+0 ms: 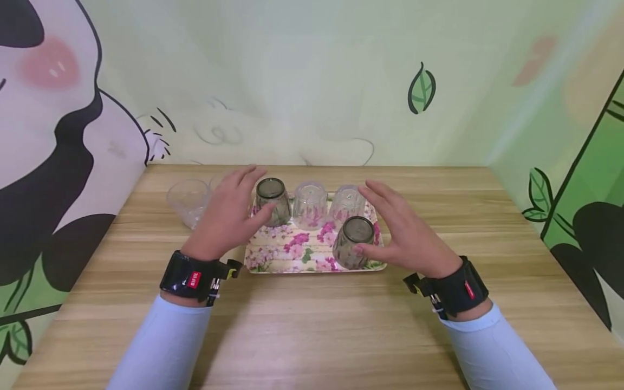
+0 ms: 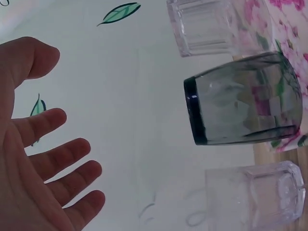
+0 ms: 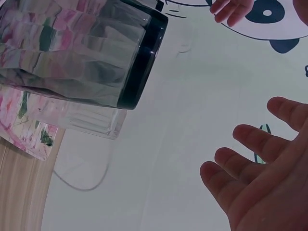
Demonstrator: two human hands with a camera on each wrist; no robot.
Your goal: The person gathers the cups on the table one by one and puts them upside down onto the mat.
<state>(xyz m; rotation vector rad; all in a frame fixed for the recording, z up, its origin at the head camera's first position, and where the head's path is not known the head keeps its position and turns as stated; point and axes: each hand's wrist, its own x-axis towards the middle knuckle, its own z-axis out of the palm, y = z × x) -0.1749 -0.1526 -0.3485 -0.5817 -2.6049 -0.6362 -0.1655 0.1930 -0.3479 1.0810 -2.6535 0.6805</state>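
Observation:
On a floral tray point(image 1: 292, 254) stand two smoky grey glasses, base up: one grey glass point(image 1: 271, 203) at the back left, another point(image 1: 356, 244) at the front right. Two clear glasses, a middle one point(image 1: 310, 206) and a right one point(image 1: 348, 203), are upside down along the tray's back. My left hand point(image 1: 229, 211) hovers by the back-left grey glass with fingers spread and nothing held; the left wrist view shows a gap between that hand and the grey glass point(image 2: 245, 103). My right hand point(image 1: 414, 235), also spread and holding nothing, is beside the front grey glass point(image 3: 86, 53).
Left of the tray, a clear glass vessel point(image 1: 187, 200) stands on the wooden table point(image 1: 312, 330), partly hidden behind my left hand. A painted wall point(image 1: 312, 81) rises at the table's back edge, with side walls left and right.

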